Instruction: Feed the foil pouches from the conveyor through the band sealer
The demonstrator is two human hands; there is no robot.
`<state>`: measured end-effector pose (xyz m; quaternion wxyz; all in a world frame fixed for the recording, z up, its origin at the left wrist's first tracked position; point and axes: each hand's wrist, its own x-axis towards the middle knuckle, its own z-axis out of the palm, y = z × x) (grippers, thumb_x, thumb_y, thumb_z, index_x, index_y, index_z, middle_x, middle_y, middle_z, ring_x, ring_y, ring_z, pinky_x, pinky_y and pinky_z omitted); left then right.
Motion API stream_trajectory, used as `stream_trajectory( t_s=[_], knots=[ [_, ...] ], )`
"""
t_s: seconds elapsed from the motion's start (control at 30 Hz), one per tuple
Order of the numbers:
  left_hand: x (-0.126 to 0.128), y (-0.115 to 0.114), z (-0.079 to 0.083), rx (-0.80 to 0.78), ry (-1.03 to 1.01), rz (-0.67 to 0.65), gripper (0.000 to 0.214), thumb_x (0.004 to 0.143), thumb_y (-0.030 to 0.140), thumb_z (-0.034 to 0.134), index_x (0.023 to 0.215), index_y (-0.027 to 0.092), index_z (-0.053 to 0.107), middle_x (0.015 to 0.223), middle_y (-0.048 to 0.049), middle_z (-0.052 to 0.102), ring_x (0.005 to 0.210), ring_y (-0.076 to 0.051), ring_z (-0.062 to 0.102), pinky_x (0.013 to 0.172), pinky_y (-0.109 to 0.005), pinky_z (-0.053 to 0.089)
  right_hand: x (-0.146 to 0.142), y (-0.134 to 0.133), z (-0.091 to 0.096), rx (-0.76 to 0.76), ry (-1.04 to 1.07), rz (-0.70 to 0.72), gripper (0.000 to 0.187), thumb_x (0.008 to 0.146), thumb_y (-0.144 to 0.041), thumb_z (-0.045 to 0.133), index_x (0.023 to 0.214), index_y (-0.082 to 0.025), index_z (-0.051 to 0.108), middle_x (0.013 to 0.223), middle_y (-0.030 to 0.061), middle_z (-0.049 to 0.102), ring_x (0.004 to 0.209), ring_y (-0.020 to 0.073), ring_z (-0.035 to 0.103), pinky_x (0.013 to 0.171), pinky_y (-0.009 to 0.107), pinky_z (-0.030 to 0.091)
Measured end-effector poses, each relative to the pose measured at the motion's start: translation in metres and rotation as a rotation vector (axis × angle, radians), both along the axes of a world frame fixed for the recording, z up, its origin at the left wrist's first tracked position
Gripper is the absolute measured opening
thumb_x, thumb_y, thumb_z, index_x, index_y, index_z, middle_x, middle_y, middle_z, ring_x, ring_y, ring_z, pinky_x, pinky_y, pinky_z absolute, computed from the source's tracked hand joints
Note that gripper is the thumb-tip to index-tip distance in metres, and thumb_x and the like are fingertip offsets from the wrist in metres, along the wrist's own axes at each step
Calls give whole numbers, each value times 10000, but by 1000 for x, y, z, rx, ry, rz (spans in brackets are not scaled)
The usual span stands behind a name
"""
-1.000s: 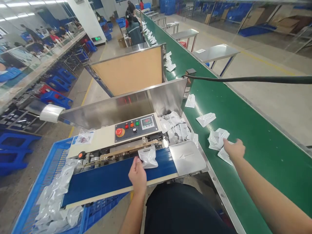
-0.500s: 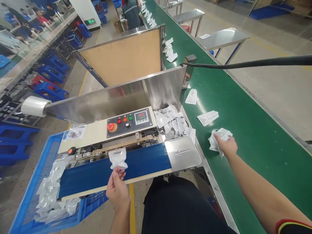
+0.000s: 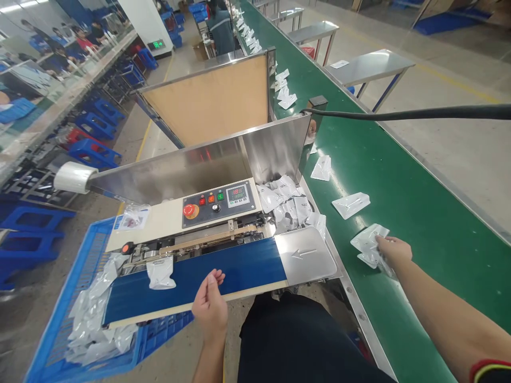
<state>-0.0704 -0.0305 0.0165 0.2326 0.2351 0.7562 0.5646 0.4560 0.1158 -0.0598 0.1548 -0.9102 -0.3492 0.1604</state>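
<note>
On the green belt point(image 3: 439, 255), small cluster of pouches point(image 3: 366, 239), partly overlapping. At its near edge, right hand point(image 3: 393, 252), fingers bent, tips touching film; whether clamped on it, cannot tell. Contact at an edge rather than mid-panel, presumably for easier purchase on thin film. On the blue belt point(image 3: 239, 260), single pouch point(image 3: 161, 272): lies flat, upper edge against the rail point(image 3: 207, 240), probably so set to keep that edge aligned, body supported from below. To its right, left hand point(image 3: 210, 298) above the belt's near side: loosely curled, fingertips slightly apart, holds nothing. Beside the plate point(image 3: 305, 263), marked with a leftward arrow, pile point(image 3: 285, 205) of more pouches, likely kept there for short reach. Under the belt's left end, crate point(image 3: 59, 306) with pouches inside, apparently positioned to receive from that end.
</note>
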Motion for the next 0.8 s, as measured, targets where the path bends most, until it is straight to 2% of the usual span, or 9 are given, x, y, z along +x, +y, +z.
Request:
stream_trajectory(
  t_s=[0.1, 0.2, 0.3, 0.37, 0.47, 0.53, 0.6, 0.7, 0.8],
  knots=[
    [16, 11, 6, 24, -12, -147, 511, 944, 605, 762, 1108, 129, 847, 1068, -158, 846, 959, -313, 824, 900, -477, 699, -23, 2, 26, -1, 65, 2, 202, 853, -423, 717, 839, -222, 728, 588, 84, 631, 607, 265, 570, 690, 424, 467],
    [40, 30, 12, 93, -39, -339, 438, 937, 579, 788, 1068, 169, 868, 1067, -153, 846, 998, -318, 813, 956, -479, 677, -71, -10, 71, 183, 162, 104, 319, 856, -551, 734, 912, -237, 749, 577, 48, 633, 625, 266, 584, 692, 399, 475],
    [72, 53, 20, 148, -81, -579, 384, 910, 532, 832, 1126, 219, 887, 1185, -158, 838, 1143, -347, 776, 1077, -473, 612, -136, -33, 114, 390, 299, 346, 420, 845, -672, 744, 867, -253, 764, 621, 27, 647, 599, 234, 570, 614, 356, 457],
    [93, 68, 25, 179, -143, -716, 431, 898, 521, 848, 1209, 225, 876, 1264, -152, 822, 1206, -355, 748, 1125, -453, 570, -178, -49, 131, 404, 446, 548, 462, 871, -710, 733, 812, -254, 770, 640, 22, 667, 596, 219, 586, 611, 341, 477],
    [110, 81, 25, 188, -211, -786, 428, 965, 586, 751, 1040, 188, 890, 1008, -119, 837, 956, -299, 759, 953, -381, 601, -223, -63, 140, 364, 621, 731, 445, 872, -689, 765, 831, -249, 814, 748, 43, 757, 692, 250, 676, 683, 350, 552],
    [109, 84, 22, 162, -238, -736, 521, 996, 643, 680, 863, 171, 853, 784, -73, 765, 745, -233, 677, 762, -318, 567, -240, -66, 141, 358, 686, 733, 422, 844, -654, 809, 978, -258, 865, 939, 72, 830, 833, 299, 738, 753, 374, 595],
    [102, 83, 17, 143, -266, -691, 560, 978, 678, 682, 807, 165, 823, 714, -49, 715, 675, -198, 608, 674, -286, 508, -247, -65, 140, 336, 712, 709, 450, 833, -626, 820, 1106, -272, 874, 1057, 85, 844, 814, 298, 738, 715, 381, 596],
    [93, 81, 7, 138, -289, -729, 537, 942, 673, 726, 838, 159, 841, 752, -52, 734, 707, -195, 612, 686, -279, 491, -247, -59, 135, 237, 672, 731, 354, 836, -603, 806, 937, -267, 855, 690, 21, 730, 483, 177, 500, 505, 320, 423],
    [92, 85, -8, 50, -403, -702, 544, 885, 671, 768, 777, 142, 830, 705, -48, 715, 662, -180, 596, 645, -276, 467, -242, -45, 122, 165, 654, 642, 376, 785, -599, 823, 706, -245, 724, 458, -59, 437, 431, 123, 325, 469, 275, 261]
  ],
)
